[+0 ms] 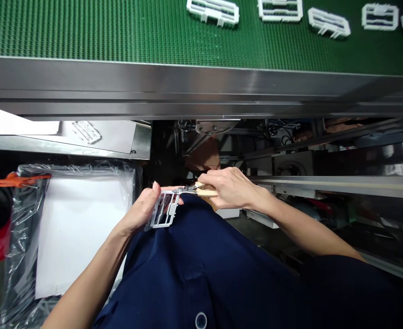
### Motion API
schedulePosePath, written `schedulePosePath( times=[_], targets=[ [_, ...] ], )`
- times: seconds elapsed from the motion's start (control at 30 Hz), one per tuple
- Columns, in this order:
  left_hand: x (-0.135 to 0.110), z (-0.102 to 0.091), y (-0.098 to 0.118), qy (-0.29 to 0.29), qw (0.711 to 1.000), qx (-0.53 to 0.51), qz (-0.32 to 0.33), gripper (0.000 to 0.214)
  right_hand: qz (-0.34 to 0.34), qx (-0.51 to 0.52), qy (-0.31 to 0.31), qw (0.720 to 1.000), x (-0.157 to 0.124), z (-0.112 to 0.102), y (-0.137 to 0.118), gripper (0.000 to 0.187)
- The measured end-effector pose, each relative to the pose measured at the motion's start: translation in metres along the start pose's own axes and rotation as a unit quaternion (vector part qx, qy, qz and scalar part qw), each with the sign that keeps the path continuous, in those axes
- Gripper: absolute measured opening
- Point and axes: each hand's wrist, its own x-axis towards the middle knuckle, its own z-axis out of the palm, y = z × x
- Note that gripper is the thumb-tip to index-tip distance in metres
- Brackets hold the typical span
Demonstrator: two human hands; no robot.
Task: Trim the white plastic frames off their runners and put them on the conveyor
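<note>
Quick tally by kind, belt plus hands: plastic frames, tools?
Frames on belt: 5
Frame in left hand: 1
Snips in right hand: 1
Total: 7

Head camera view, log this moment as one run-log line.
left hand: holds white plastic frame | right hand: holds wood-handled snips near frame | green conveyor belt ahead

The left hand [138,211] hides part of the white plastic frame [162,211], and the right hand [230,187] wraps most of the handles of the small snips [187,189]. Where their tips meet the frame is too small to tell. The top edge cuts off the frames [379,16] on the green conveyor belt [85,32], and the machinery [256,137] beneath is too dim to make out.
</note>
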Motion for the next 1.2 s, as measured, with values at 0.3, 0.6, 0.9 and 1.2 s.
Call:
schedulePosePath(
  times=[0.3,0.6,0.9,1.2],
  targets=[
    [0.014,0.013,0.011,-0.014,0.98,-0.197,0.027,0.051,0.148,0.373,0.11,0.909,0.013,0.042,-0.016,0.023],
    [0.03,0.019,0.018,0.007,0.964,-0.264,0.026,0.048,0.118,0.566,0.199,0.791,0.017,0.057,-0.027,0.027],
    [0.037,0.023,0.013,0.049,0.93,-0.365,-0.015,0.04,0.138,0.601,0.115,0.779,0.032,0.08,-0.041,0.027],
    [0.041,0.025,-0.016,0.118,0.921,-0.37,-0.034,0.015,0.156,0.2,0.027,0.967,0.023,0.031,-0.032,0.031]
  ],
)
